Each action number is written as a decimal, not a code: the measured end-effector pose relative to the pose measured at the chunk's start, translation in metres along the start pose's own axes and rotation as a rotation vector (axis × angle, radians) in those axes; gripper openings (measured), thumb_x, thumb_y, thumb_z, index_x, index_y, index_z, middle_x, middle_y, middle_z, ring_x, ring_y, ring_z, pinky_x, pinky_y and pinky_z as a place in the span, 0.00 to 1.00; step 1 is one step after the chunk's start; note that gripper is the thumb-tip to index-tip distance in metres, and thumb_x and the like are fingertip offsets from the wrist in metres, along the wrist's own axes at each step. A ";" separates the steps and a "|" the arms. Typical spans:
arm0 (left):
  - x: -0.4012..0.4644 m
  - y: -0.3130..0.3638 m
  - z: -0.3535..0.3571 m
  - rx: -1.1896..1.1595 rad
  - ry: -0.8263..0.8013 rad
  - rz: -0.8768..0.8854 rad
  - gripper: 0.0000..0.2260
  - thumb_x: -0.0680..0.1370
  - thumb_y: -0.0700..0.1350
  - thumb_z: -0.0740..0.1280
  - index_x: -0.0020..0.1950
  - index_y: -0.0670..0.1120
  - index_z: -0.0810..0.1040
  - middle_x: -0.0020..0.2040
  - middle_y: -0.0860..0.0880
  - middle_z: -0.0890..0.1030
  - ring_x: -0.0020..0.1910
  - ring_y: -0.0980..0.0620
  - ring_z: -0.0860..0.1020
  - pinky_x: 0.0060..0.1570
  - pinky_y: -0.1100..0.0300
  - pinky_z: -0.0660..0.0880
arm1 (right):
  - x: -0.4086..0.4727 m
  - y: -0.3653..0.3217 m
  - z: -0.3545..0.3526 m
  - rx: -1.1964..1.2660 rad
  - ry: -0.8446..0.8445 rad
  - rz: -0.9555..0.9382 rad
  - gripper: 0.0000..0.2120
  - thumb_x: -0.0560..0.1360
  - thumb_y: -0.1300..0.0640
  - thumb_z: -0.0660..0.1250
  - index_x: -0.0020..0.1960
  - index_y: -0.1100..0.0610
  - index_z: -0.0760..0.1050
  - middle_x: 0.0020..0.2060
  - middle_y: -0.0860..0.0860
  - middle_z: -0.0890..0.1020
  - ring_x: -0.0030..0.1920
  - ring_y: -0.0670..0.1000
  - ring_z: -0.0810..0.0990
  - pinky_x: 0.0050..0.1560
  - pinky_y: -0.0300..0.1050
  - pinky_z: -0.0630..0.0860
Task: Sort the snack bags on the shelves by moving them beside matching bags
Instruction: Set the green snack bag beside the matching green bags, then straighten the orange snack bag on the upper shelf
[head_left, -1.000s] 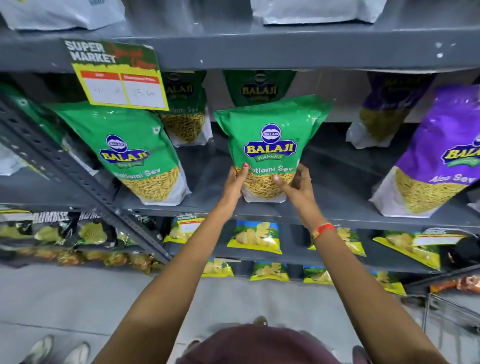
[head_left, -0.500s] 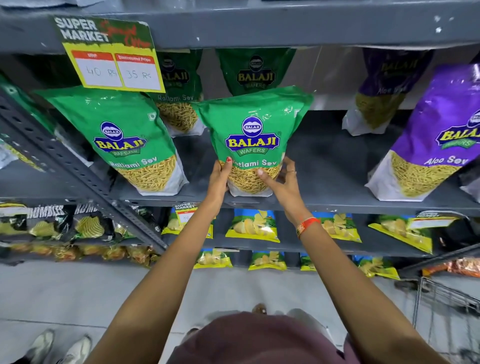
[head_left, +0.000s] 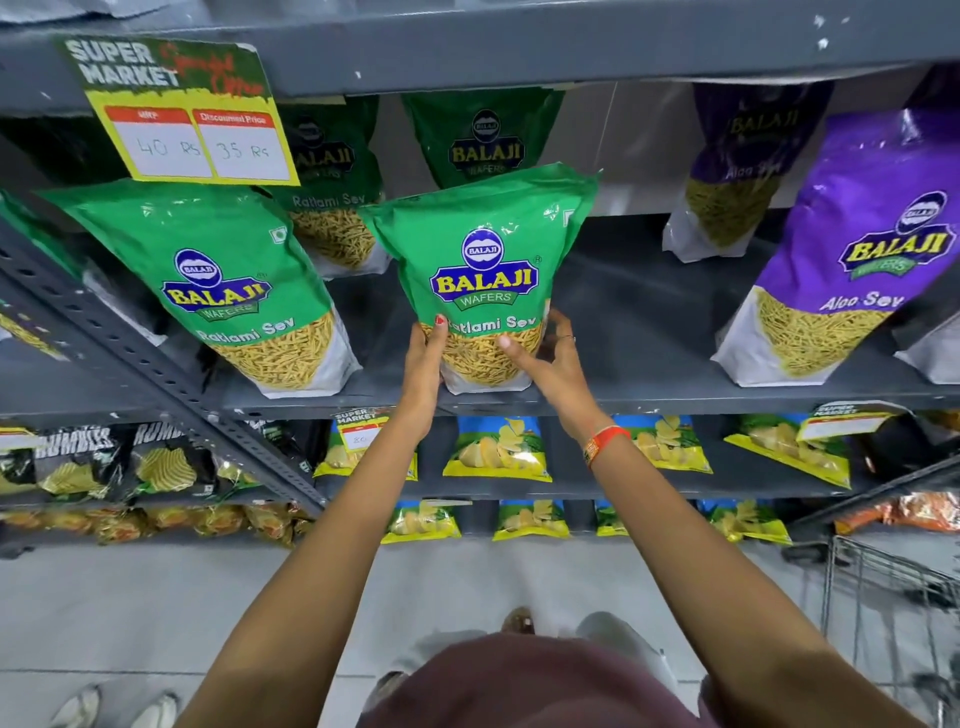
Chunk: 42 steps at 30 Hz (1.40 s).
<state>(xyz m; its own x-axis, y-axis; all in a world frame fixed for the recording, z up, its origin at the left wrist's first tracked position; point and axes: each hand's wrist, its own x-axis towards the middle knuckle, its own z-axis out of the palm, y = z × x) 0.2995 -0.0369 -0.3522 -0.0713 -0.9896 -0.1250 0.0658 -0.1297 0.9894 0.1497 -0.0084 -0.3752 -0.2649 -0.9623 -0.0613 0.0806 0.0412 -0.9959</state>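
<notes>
A green Ratlami Sev bag (head_left: 483, 249) stands upright on the grey middle shelf (head_left: 639, 312). My left hand (head_left: 423, 364) grips its lower left edge and my right hand (head_left: 548, 358) grips its lower right side. A matching green bag (head_left: 208, 270) leans at the left, close beside it, and two more green bags (head_left: 483, 140) stand behind. Purple Aloo Sev bags (head_left: 852, 249) stand at the right end of the same shelf.
A yellow price card (head_left: 192, 140) hangs from the shelf above. Lower shelves hold yellow-and-blue chip bags (head_left: 496, 449) and black Rumbles bags (head_left: 161, 462). A slanted grey shelf upright (head_left: 156, 374) crosses at left. A wire cart (head_left: 893, 592) stands at lower right.
Both hands have shifted the green bag leftward along the shelf, closer to the matching green bag. The bag still rests upright in my grip.
</notes>
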 end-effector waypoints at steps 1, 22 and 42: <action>0.000 -0.001 0.001 -0.011 0.004 0.004 0.12 0.79 0.52 0.56 0.61 0.52 0.66 0.56 0.55 0.74 0.51 0.64 0.74 0.62 0.49 0.70 | -0.001 -0.001 0.000 0.002 -0.007 0.002 0.33 0.68 0.52 0.75 0.68 0.48 0.63 0.64 0.51 0.77 0.62 0.49 0.77 0.59 0.44 0.77; -0.101 0.118 0.193 -0.153 0.107 0.877 0.12 0.77 0.51 0.59 0.59 0.52 0.74 0.58 0.56 0.78 0.56 0.52 0.76 0.54 0.60 0.73 | -0.079 -0.190 -0.157 0.092 0.552 -0.617 0.08 0.74 0.67 0.65 0.50 0.59 0.76 0.44 0.49 0.80 0.45 0.38 0.78 0.46 0.28 0.73; -0.053 0.293 0.348 -0.004 -0.252 0.480 0.27 0.75 0.57 0.60 0.68 0.42 0.64 0.65 0.46 0.72 0.63 0.47 0.72 0.64 0.53 0.67 | 0.012 -0.355 -0.289 -0.142 0.256 -0.504 0.25 0.75 0.47 0.66 0.67 0.56 0.63 0.63 0.53 0.74 0.65 0.54 0.73 0.67 0.55 0.70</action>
<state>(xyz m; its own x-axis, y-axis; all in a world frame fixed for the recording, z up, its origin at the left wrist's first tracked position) -0.0233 -0.0010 -0.0296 -0.2684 -0.8923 0.3629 0.1533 0.3324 0.9306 -0.1596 0.0434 -0.0413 -0.4621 -0.7777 0.4263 -0.2404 -0.3529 -0.9043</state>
